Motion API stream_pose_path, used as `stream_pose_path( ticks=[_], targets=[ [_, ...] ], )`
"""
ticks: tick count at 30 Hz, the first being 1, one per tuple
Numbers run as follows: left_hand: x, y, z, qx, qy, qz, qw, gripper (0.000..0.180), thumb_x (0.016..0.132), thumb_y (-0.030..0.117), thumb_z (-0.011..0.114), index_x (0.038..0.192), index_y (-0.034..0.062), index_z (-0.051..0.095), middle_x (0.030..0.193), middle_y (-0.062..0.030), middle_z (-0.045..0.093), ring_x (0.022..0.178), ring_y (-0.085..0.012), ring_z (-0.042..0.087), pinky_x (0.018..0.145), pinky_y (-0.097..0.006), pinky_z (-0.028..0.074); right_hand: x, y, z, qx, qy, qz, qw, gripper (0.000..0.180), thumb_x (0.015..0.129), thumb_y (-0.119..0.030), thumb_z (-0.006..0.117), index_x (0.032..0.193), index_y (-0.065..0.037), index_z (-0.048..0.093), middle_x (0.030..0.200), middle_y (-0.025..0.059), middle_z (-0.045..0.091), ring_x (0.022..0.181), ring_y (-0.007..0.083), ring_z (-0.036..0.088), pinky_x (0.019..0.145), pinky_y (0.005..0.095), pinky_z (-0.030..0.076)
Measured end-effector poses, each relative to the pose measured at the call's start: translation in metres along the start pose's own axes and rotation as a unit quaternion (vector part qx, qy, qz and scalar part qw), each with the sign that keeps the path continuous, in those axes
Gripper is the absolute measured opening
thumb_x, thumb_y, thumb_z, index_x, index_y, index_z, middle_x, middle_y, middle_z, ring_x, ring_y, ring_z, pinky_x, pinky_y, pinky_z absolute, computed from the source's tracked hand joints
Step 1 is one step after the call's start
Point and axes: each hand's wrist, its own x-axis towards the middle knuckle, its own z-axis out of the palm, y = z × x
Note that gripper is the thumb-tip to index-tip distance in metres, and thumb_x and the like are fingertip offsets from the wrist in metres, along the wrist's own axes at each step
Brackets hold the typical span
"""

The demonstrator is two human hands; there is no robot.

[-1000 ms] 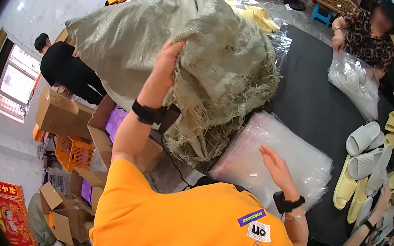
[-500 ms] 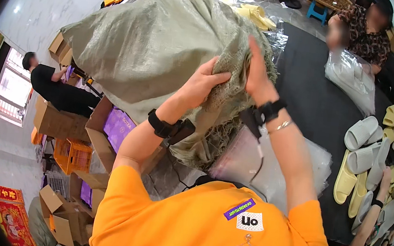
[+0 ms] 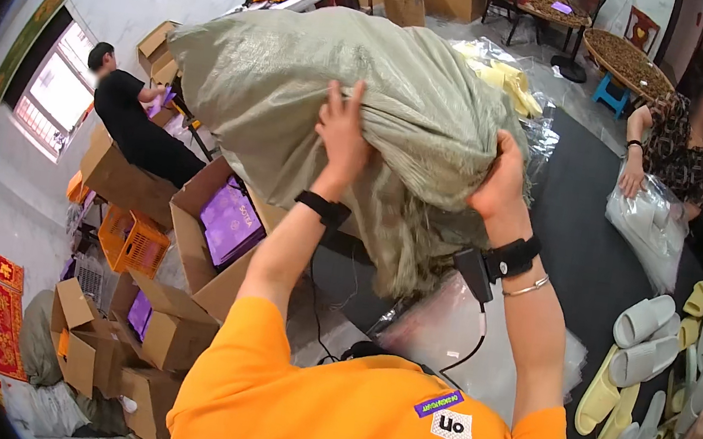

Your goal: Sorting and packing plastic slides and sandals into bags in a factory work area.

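Woven sack point(image 3: 365, 107), bulky and full, raised over the dark table point(image 3: 592, 258): I grip its bunched cloth with my left hand point(image 3: 342, 135) and right hand point(image 3: 501, 181), neck hanging beneath them, nothing visibly spilling onto the clear bags point(image 3: 460, 338) below.

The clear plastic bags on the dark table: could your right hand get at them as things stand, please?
Probably not at once: the right hand grips the big woven sack, which hangs over the plastic bags.

slippers point(image 3: 643, 343), cardboard boxes point(image 3: 179, 334), orange crate point(image 3: 131, 241)
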Motion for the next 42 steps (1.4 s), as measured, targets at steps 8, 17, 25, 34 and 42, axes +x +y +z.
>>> stream_pose_path(
  ticks=[8,17,25,34,42],
  targets=[
    [0.047,-0.034,-0.032,-0.726,-0.137,-0.311,0.598,0.028,0.090,0.019,0.044,0.110,0.0046,0.056,0.103,-0.0116,0.061,0.092,-0.0245,0.058,0.076,-0.038,0.049,0.030,-0.055,0.024,-0.058,-0.254,-0.023,0.965,0.030,0.089,-0.026,0.046,0.111,-0.008,0.054,0.115,0.0061,0.055,0.104,0.0204,0.051,0.096,0.0374,0.035],
    [0.014,-0.027,-0.074,-0.694,-0.147,-0.406,0.575,0.046,0.091,0.036,0.043,0.124,0.0042,0.048,0.121,-0.0094,0.054,0.105,-0.0234,0.055,0.089,-0.038,0.047,0.066,0.026,0.027,-0.421,-0.055,0.026,0.905,0.061,0.080,-0.044,0.063,0.125,-0.005,0.046,0.121,0.0055,0.052,0.110,0.0155,0.048,0.096,0.0325,0.037],
    [-0.010,-0.027,-0.074,-0.535,-0.394,-0.114,0.739,0.058,0.081,0.010,0.062,0.133,0.0031,0.036,0.129,-0.0104,0.045,0.116,-0.0199,0.042,0.096,-0.034,0.036,0.123,0.082,0.046,-0.316,-0.003,0.105,0.943,0.024,0.089,-0.021,0.052,0.098,0.000,0.059,0.091,0.0073,0.064,0.076,0.0173,0.061,0.069,0.0316,0.051],
    [0.021,-0.124,-0.150,-0.087,0.288,-0.097,0.949,0.078,0.069,0.025,0.073,0.133,0.0051,0.033,0.137,-0.0183,0.032,0.129,-0.0328,0.026,0.106,-0.041,0.020,0.105,0.024,-0.030,0.569,0.053,0.437,0.694,0.036,0.093,-0.034,0.040,0.112,-0.007,0.056,0.106,0.0041,0.060,0.094,0.0161,0.057,0.084,0.0305,0.046],
    [0.008,-0.253,-0.065,-0.200,0.079,-0.228,0.949,0.038,0.084,0.023,0.050,0.111,-0.0032,0.055,0.112,-0.0198,0.058,0.107,-0.0341,0.052,0.089,-0.041,0.039,0.004,0.040,-0.003,-0.010,0.027,0.138,0.990,0.033,0.088,-0.035,0.053,0.103,-0.006,0.059,0.093,0.0071,0.064,0.080,0.0183,0.062,0.073,0.0318,0.051]
  ],
)
